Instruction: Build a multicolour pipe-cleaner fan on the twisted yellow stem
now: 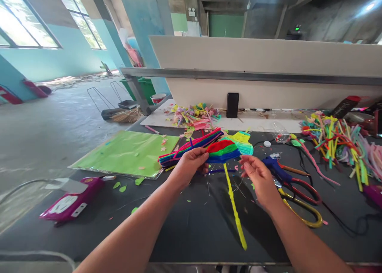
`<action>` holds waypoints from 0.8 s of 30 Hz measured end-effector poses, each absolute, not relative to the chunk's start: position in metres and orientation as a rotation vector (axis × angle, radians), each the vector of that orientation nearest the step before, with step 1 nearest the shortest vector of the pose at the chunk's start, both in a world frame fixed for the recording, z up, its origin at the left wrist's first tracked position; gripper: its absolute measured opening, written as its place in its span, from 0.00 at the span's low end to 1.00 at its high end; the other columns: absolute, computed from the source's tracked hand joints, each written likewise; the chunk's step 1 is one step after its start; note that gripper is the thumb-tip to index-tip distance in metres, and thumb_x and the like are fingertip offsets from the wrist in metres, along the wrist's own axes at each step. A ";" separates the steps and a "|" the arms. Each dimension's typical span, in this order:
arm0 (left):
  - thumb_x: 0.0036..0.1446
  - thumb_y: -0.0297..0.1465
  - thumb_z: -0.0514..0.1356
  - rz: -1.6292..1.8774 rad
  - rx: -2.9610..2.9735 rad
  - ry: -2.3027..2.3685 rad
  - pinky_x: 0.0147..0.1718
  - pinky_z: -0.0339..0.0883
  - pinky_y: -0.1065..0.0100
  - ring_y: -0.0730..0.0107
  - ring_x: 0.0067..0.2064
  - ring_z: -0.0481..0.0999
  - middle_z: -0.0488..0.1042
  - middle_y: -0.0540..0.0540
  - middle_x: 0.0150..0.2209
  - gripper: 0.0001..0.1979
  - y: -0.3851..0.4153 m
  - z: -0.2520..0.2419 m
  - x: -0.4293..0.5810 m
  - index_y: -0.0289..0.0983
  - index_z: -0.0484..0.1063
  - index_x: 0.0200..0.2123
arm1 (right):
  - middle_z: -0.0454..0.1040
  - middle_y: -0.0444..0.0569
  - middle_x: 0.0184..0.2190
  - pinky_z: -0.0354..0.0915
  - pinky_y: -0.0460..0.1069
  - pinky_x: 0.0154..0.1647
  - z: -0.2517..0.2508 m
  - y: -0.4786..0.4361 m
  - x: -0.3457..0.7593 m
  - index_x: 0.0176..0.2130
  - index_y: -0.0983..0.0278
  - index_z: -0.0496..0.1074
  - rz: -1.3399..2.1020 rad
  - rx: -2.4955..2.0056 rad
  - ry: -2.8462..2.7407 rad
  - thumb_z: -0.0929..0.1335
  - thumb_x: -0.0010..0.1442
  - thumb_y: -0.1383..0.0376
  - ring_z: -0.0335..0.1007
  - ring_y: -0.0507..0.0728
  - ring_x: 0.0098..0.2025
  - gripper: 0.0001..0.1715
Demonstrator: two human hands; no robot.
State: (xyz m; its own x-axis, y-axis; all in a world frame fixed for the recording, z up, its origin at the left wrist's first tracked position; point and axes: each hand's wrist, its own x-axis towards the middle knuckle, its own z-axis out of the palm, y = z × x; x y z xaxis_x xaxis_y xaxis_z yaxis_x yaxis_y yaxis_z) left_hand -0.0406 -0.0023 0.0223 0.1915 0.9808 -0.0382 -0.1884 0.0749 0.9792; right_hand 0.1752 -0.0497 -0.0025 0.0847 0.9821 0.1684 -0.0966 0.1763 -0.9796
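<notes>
Left hand (192,163) pinches our red-green-blue striped chenille piece (222,151) above the black tabletop (185,233); right hand (258,177) curled at its blue end, grip unclear. We judge three bands joined; multicoloured bundled chenille stems (195,143) unused.

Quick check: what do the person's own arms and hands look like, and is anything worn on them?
Both forearms are bare, with no sleeves in view. The left hand and right hand are ungloved. No watch or bracelet shows at either wrist. Nail details are too small to tell.
</notes>
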 end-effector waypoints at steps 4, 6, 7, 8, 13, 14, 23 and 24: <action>0.45 0.38 0.66 1.060 1.156 0.960 0.19 0.66 0.74 0.78 0.20 0.68 0.67 0.54 0.22 0.14 -0.010 0.020 -0.033 0.36 0.70 0.33 | 0.69 0.44 0.27 0.59 0.47 0.29 0.002 -0.046 0.184 0.37 0.61 0.73 1.180 -0.956 -1.006 0.69 0.54 0.57 0.63 0.51 0.29 0.13; 0.45 0.38 0.66 1.039 1.192 0.987 0.19 0.65 0.74 0.78 0.20 0.68 0.67 0.54 0.22 0.14 -0.013 0.021 -0.030 0.36 0.71 0.33 | 0.67 0.41 0.24 0.57 0.46 0.29 0.003 -0.046 0.185 0.34 0.61 0.73 1.264 -0.891 -0.938 0.70 0.53 0.58 0.61 0.50 0.26 0.10; 0.44 0.38 0.66 1.032 1.204 1.003 0.18 0.65 0.74 0.78 0.20 0.68 0.67 0.54 0.22 0.14 -0.014 0.021 -0.030 0.36 0.71 0.33 | 0.66 0.41 0.23 0.56 0.46 0.28 0.004 -0.047 0.186 0.33 0.62 0.72 1.304 -0.867 -0.916 0.71 0.53 0.59 0.60 0.49 0.25 0.09; 0.44 0.38 0.66 1.025 1.212 1.018 0.18 0.65 0.75 0.78 0.20 0.68 0.68 0.54 0.22 0.14 -0.014 0.021 -0.029 0.36 0.71 0.33 | 0.66 0.40 0.22 0.56 0.46 0.28 0.005 -0.047 0.187 0.32 0.62 0.72 1.344 -0.852 -0.902 0.71 0.52 0.59 0.59 0.49 0.25 0.09; 0.45 0.38 0.66 1.002 1.238 1.046 0.18 0.65 0.75 0.78 0.20 0.67 0.68 0.53 0.20 0.14 -0.015 0.022 -0.030 0.36 0.72 0.33 | 0.65 0.40 0.22 0.55 0.45 0.27 0.014 -0.049 0.190 0.30 0.64 0.72 1.477 -0.880 -0.871 0.74 0.47 0.62 0.60 0.48 0.24 0.10; 0.45 0.38 0.66 1.005 1.242 1.050 0.18 0.65 0.75 0.77 0.20 0.67 0.68 0.53 0.20 0.14 -0.015 0.022 -0.030 0.36 0.72 0.33 | 0.65 0.40 0.22 0.55 0.46 0.27 0.015 -0.049 0.191 0.30 0.64 0.72 1.490 -0.893 -0.873 0.74 0.46 0.62 0.60 0.48 0.24 0.11; 0.46 0.37 0.66 0.992 1.244 1.027 0.17 0.64 0.76 0.78 0.20 0.67 0.68 0.53 0.20 0.14 -0.015 0.022 -0.031 0.36 0.71 0.34 | 0.69 0.39 0.23 0.58 0.46 0.30 0.012 -0.046 0.196 0.29 0.64 0.73 1.608 -0.906 -0.782 0.76 0.40 0.69 0.62 0.47 0.25 0.13; 0.46 0.37 0.65 0.986 1.245 1.018 0.17 0.65 0.76 0.78 0.20 0.67 0.68 0.53 0.20 0.14 -0.015 0.022 -0.031 0.35 0.71 0.34 | 0.69 0.39 0.23 0.59 0.46 0.30 0.011 -0.046 0.196 0.29 0.64 0.74 1.644 -0.870 -0.736 0.76 0.39 0.70 0.62 0.47 0.25 0.14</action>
State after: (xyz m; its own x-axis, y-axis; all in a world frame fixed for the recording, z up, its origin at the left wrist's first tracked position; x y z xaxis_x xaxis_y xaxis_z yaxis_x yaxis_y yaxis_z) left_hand -0.0314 -0.0152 0.0218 0.2599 0.9637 -0.0612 -0.0303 0.0715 0.9970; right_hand 0.1955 -0.0459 0.0115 -0.1483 0.9739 -0.1718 -0.5206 -0.2246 -0.8237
